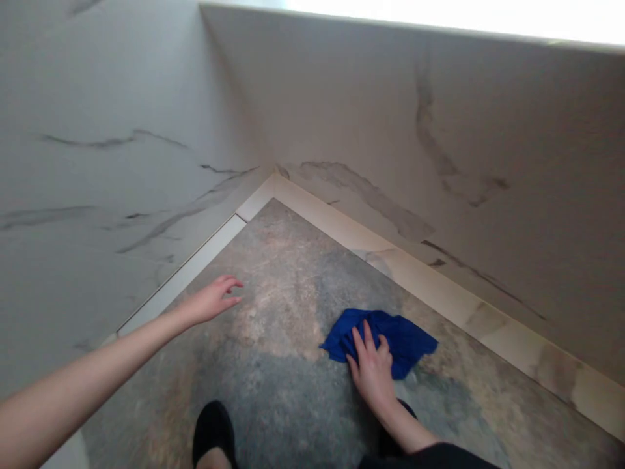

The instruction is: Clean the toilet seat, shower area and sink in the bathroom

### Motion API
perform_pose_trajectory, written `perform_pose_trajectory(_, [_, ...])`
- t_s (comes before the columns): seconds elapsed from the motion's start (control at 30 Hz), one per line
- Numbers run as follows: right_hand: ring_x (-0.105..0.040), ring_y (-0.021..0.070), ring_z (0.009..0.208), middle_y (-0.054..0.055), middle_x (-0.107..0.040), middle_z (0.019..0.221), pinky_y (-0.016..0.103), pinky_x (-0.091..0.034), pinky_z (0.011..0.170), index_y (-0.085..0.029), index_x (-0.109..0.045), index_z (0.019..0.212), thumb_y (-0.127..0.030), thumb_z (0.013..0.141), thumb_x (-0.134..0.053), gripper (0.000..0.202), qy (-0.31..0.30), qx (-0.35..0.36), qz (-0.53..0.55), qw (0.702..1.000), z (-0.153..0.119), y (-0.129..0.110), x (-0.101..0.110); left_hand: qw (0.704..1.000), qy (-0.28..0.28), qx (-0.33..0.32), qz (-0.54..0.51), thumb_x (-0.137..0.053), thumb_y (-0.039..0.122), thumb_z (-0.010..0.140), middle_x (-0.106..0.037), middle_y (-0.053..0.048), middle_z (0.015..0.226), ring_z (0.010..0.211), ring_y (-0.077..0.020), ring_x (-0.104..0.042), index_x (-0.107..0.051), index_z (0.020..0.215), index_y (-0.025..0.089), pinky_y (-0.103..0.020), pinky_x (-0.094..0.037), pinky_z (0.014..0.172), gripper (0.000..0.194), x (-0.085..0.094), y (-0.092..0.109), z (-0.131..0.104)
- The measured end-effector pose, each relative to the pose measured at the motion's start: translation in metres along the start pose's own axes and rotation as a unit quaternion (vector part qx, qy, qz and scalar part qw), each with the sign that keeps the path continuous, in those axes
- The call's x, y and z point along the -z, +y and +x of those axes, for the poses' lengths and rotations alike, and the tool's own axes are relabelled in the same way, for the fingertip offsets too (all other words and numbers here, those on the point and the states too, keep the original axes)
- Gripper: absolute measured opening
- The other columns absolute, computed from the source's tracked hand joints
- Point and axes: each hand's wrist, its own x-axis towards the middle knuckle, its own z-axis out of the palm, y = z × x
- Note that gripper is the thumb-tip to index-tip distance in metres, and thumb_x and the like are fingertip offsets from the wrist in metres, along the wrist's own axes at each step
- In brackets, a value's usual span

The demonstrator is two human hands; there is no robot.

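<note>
A crumpled blue cloth [407,337] lies spread out low over the mottled grey-brown floor [278,260], near the right-hand skirting. My right hand [372,371] is on top of it, the fingers somewhat apart and bent into its folds, gripping it. Part of the cloth under the palm is hidden. My left hand [217,299] is stretched forward on the left with nothing in it. Its fingers are loosely curved, the thumb apart from them, and it hovers near the left skirting.
Two white, grey-veined walls [146,169] meet in a corner ahead. A pale skirting strip [342,228] runs along the foot of both. Bright light comes over the ledge [415,29] at the top right. My black shoe [213,430] stands at the bottom; another is partly hidden behind my right arm.
</note>
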Motion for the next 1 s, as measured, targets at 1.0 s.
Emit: perform_pose_trajectory(1.0, [-0.055, 0.0406, 0.120, 0.021, -0.056, 0.134, 0.055, -0.045, 0.107, -0.018, -0.066, 0.126, -0.057, 0.086, -0.036, 0.063, 0.144, -0.128, -0.020, 0.981, -0.062, 0.336, 0.060, 0.981, -0.015, -0.064, 0.185, -0.039, 0.036, 0.082, -0.044, -0.023, 0.146, 0.122, -0.0331, -0.060, -0.059, 0.122, 0.013, -0.047, -0.045, 0.109, 0.051, -0.007, 0.045, 0.037])
